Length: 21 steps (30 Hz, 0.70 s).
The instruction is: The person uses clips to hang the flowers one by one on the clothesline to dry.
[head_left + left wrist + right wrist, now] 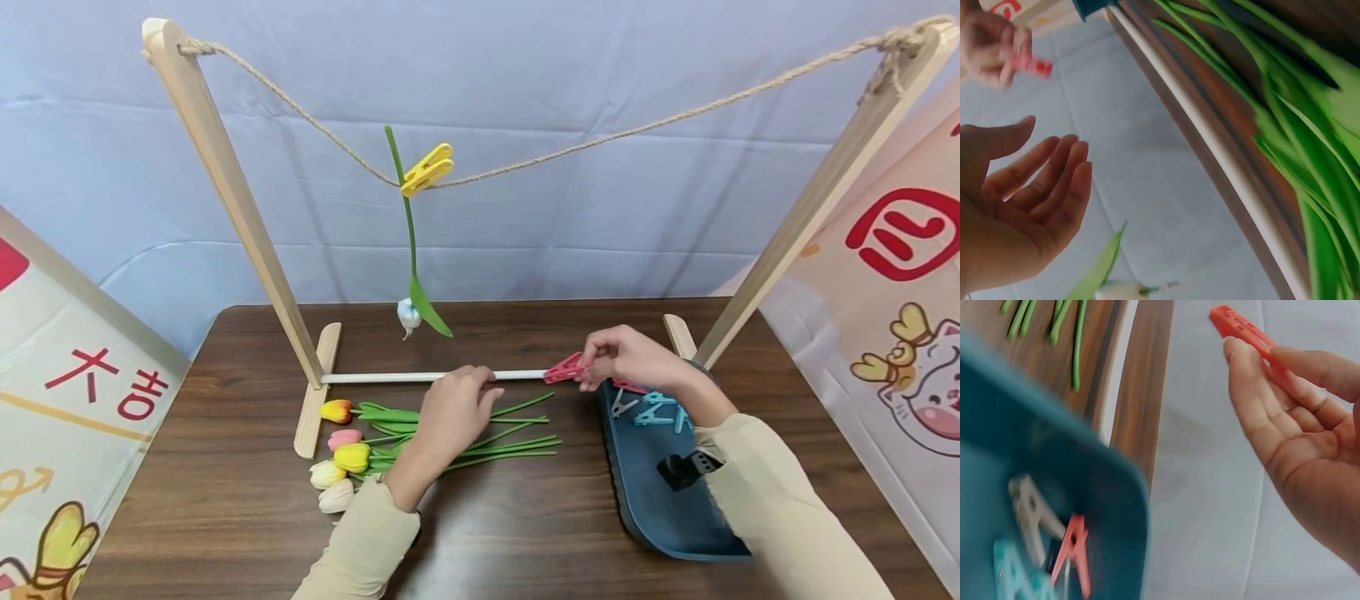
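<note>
My right hand [626,360] pinches a red clothespin [564,367] between thumb and fingers, above the white rod near the tray's far left corner. In the right wrist view the clothespin [1244,328] points up and to the left. My left hand [459,408] hovers over the tulip stems [517,450], its fingers loosely bent with nothing between them, as the left wrist view of that hand [1035,200] shows. Tulip heads in yellow [352,457], pink, orange and white lie to the left. A pale blue tulip [408,314] hangs head down from the rope, clipped by a yellow clothespin [427,170].
A sagging rope [645,127] spans two wooden posts [240,208], joined low down by a white rod [390,377]. On the right, a dark blue tray [626,500] contains teal clothespins [658,410], a grey one, another red one [1074,553] and a black object.
</note>
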Available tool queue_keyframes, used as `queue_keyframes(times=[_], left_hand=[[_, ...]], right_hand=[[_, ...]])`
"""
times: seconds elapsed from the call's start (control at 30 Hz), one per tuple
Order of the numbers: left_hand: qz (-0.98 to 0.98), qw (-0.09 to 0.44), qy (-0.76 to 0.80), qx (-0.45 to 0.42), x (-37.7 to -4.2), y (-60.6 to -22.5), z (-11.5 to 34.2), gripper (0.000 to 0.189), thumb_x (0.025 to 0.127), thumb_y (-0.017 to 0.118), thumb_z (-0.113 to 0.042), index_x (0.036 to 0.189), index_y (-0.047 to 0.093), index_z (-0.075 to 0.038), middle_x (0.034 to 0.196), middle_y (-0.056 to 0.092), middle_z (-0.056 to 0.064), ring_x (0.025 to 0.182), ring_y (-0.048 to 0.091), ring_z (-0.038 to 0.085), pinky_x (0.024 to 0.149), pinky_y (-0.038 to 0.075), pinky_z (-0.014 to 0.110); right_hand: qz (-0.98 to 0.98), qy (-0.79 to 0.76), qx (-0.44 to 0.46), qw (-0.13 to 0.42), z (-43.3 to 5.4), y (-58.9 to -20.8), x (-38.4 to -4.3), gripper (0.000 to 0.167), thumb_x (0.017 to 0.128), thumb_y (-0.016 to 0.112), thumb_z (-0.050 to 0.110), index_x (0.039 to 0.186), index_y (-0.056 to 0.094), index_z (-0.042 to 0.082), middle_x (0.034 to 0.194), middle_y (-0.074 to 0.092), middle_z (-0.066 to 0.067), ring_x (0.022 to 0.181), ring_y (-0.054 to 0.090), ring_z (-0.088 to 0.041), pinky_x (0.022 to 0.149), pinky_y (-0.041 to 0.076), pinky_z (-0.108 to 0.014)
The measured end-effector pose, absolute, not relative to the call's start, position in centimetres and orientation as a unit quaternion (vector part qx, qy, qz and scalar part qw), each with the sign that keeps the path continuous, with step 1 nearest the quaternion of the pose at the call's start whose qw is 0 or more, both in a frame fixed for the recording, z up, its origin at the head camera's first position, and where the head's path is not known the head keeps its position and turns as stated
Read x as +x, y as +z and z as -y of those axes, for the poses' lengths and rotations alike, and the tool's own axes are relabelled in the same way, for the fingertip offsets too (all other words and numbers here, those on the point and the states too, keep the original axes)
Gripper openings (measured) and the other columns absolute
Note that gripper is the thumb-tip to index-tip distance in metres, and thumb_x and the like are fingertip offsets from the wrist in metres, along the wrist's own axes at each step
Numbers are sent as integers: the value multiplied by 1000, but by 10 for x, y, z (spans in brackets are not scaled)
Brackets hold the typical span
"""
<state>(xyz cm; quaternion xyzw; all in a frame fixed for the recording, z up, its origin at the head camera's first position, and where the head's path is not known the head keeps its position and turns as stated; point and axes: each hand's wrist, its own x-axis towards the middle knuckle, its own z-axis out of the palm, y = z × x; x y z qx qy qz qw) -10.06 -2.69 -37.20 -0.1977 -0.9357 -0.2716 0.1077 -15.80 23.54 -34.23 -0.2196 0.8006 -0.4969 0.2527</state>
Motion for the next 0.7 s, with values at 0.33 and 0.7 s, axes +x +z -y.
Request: queue_keyframes(times=[0.33,0.7], left_hand=[[929,80,-275,-234,-104,-357,17,11,83,68,-18,84,68,-7,76,64,2,60,56,13,53,44,26],[930,97,-267,-234,-102,-350,23,8,82,68,-14,82,70,-7,74,64,2,62,60,15,55,46,28]], right_hand=[[-783,-504,-272,244,-191,-331,-150,3,86,54,-7,86,57,-9,83,64,-20,73,66,-24,70,53,-35],[-845,-428,-278,160,-190,-328,-147,32,83,66,4,112,58,-6,86,63,-6,73,59,-18,65,50,-27]])
